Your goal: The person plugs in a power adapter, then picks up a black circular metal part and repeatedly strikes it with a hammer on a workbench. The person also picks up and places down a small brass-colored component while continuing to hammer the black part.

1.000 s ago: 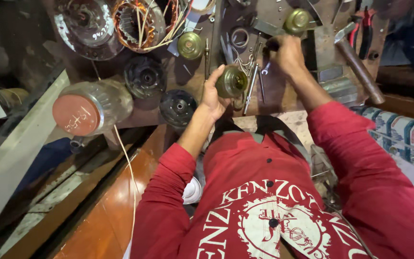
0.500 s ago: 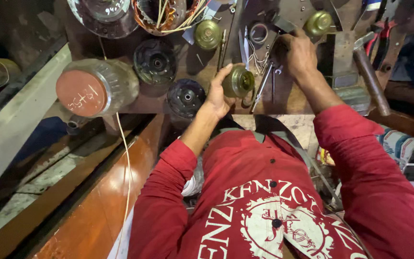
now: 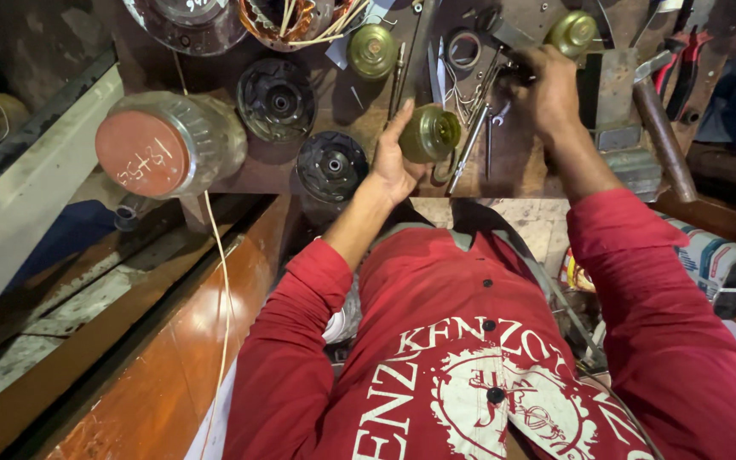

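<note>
The left hand (image 3: 395, 162) is curling its fingers around a brass-coloured motor end cap (image 3: 433, 134) on the cluttered workbench (image 3: 547, 175). The right hand (image 3: 545, 89) is closing over small tools (exact grasp hidden). Steadying the cap firmly seems wise.

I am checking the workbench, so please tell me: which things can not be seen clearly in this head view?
- Right hand: covers whatever its fingers touch.
- Copper-wound motor stator: cut by top edge.
- Wooden-handled hammer: head partly hidden among tools.
- Left hand: its palm side against the greenish metal cap is hidden.
</note>
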